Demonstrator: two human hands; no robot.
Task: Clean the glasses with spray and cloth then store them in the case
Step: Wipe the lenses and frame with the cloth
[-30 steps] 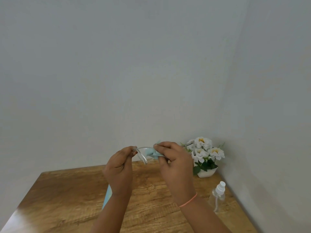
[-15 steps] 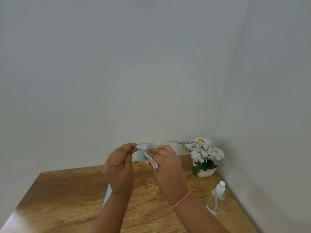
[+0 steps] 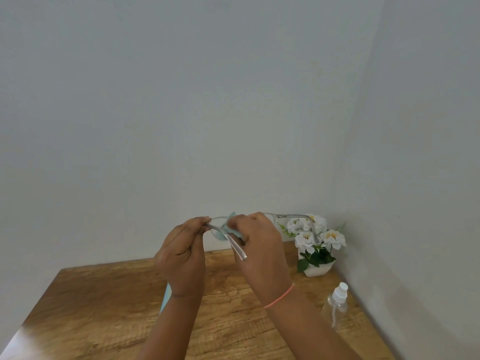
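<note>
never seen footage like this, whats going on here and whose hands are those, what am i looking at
There is no machine here: a person wears a camera on the head, looking forward and down, so the two bare hands are that person's own. The left hand pinches one end of a pair of clear-framed glasses; the right hand presses a pale blue cloth on a lens. On the wooden table stand a clear spray bottle and a small pot of white flowers. A pale blue thing shows behind the left wrist; what it is I cannot tell.

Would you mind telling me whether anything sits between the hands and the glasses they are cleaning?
Only the cloth: the right hand presses it against a lens of the glasses. The left hand pinches the frame's end directly.
</note>
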